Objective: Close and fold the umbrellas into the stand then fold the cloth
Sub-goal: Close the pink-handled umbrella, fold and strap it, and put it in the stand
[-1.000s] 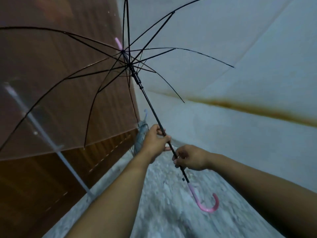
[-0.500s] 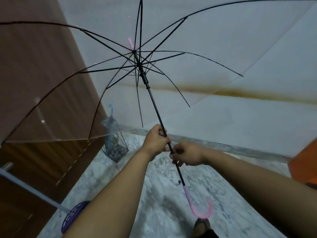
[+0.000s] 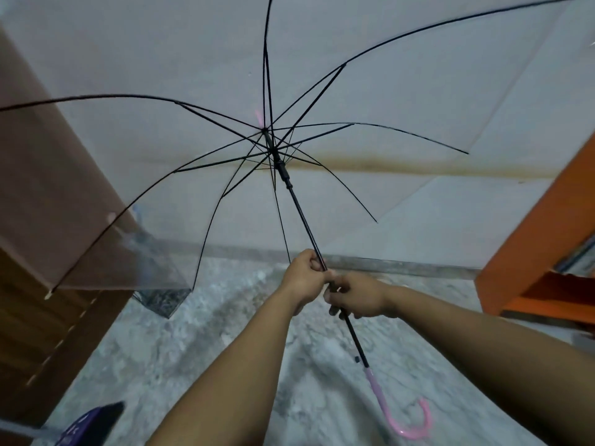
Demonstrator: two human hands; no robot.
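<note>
Now | left hand (image 3: 304, 278), right hand (image 3: 360, 297) | fingers curled round umbrella shaft (image 3: 301, 214)

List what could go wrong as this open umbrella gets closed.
1. Both the left hand and right hand grip the shaft below the runner; sliding it down may pinch fingers.
2. The open canopy spreads near the orange shelf and wooden door; rib tips could snag.

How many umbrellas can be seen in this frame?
2. An open clear umbrella held by both hands; a closed one in the wire stand at left, blurred behind the canopy. Others may be hidden.
</note>
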